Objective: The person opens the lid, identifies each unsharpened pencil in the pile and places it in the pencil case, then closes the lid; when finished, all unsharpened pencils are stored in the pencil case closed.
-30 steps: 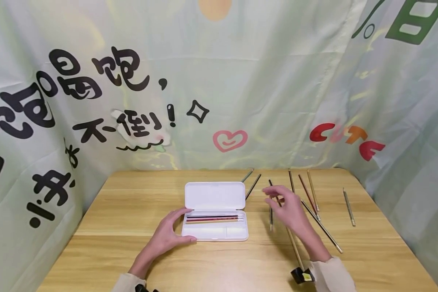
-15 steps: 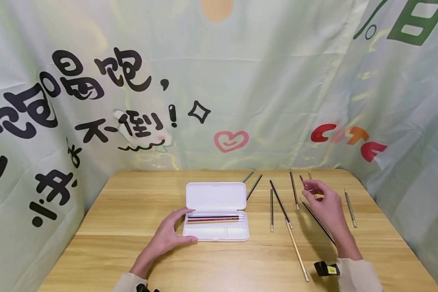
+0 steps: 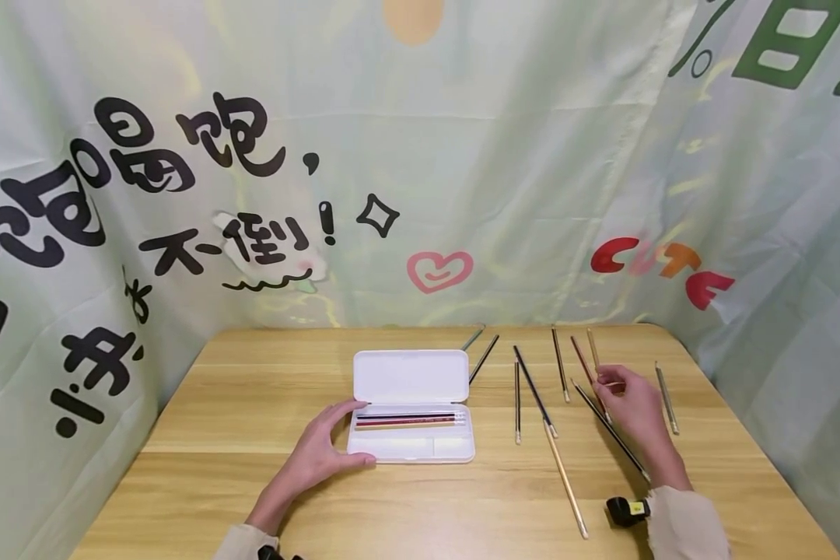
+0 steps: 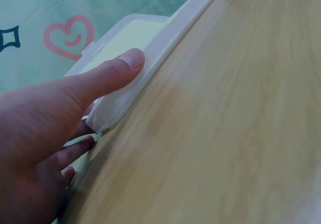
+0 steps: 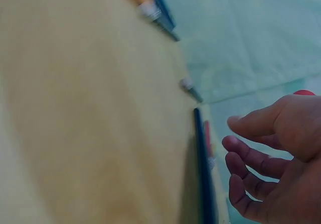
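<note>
My left hand (image 3: 315,445) grips the left end of an open white plastic pencil case (image 3: 411,376), thumb at its front edge and fingers behind. Several pencils (image 3: 406,421) lie side by side in the case's rear compartment. Over on the right, my right hand (image 3: 633,406) hovers above the table with fingers loosely curled; in the right wrist view a gap shows between thumb and index finger. Its fingertips are close to a red pencil (image 3: 582,358) and a natural-wood pencil (image 3: 593,347), overlapping both in the head view. A black pencil (image 3: 612,434) lies just left of that hand.
More pencils lie scattered on the wooden table (image 3: 266,373): a dark pencil (image 3: 518,404), a natural-wood pencil (image 3: 567,486) and a grey pencil (image 3: 667,398) among them. Two partly sit behind the case lid. A printed curtain (image 3: 518,194) encloses the back and sides.
My right hand has moved right from above the dark pencils to the red and natural-wood ones, then lowered. My left hand has stayed on the pencil case.
</note>
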Demonstrator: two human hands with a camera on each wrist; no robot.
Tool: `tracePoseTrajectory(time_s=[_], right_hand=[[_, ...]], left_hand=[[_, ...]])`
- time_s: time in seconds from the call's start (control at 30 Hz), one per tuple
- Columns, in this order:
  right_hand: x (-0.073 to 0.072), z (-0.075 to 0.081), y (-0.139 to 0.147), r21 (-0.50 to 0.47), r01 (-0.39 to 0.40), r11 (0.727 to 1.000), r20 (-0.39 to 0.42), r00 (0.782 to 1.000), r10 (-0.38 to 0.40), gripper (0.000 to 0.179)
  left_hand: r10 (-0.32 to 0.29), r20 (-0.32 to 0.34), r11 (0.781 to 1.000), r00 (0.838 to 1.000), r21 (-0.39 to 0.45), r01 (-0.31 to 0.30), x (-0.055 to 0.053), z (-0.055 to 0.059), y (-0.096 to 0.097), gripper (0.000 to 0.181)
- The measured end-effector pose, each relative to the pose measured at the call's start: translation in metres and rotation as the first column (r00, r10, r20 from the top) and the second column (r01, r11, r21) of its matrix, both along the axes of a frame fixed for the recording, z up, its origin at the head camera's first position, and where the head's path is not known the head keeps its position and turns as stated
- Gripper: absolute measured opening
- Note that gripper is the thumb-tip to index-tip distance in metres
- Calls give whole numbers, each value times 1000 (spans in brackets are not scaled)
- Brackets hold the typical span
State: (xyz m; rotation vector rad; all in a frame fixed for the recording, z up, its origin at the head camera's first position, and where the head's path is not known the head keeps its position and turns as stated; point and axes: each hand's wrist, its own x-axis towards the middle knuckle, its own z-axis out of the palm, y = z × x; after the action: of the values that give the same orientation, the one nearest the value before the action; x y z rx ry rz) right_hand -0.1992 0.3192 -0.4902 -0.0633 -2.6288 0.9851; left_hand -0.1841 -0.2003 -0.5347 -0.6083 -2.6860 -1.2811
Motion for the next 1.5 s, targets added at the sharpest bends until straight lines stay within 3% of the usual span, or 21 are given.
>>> tracePoseTrajectory(time_s=[0.27, 0.53, 0.77, 1.07, 1.27, 1.5], right_hand=[[-5, -13, 4, 134, -28, 991, 34, 999, 23, 23], [0, -9, 1, 188, -4, 982, 53, 999, -6, 16], [0, -8, 0, 167, 21, 986, 30, 999, -26, 12], [-1, -4, -5, 136, 45, 990, -145, 989, -25, 13], [-2, -1, -12, 80, 33, 996, -123, 992, -23, 12], [-2, 0, -27, 27, -35, 999, -109, 993, 38, 13]], left_hand=[[3, -2, 1000, 1000, -6, -3, 0, 0, 0, 90], [8, 3, 1000, 1000, -22, -8, 0, 1, 0, 91], [8, -5, 1000, 1000, -20, -8, 0, 1, -1, 90], [4, -12, 1000, 1000, -11, -4, 0, 1, 0, 89], [6, -2, 1000, 1000, -5, -6, -2, 0, 0, 89], [5, -3, 1000, 1000, -6, -5, -2, -4, -1, 89]])
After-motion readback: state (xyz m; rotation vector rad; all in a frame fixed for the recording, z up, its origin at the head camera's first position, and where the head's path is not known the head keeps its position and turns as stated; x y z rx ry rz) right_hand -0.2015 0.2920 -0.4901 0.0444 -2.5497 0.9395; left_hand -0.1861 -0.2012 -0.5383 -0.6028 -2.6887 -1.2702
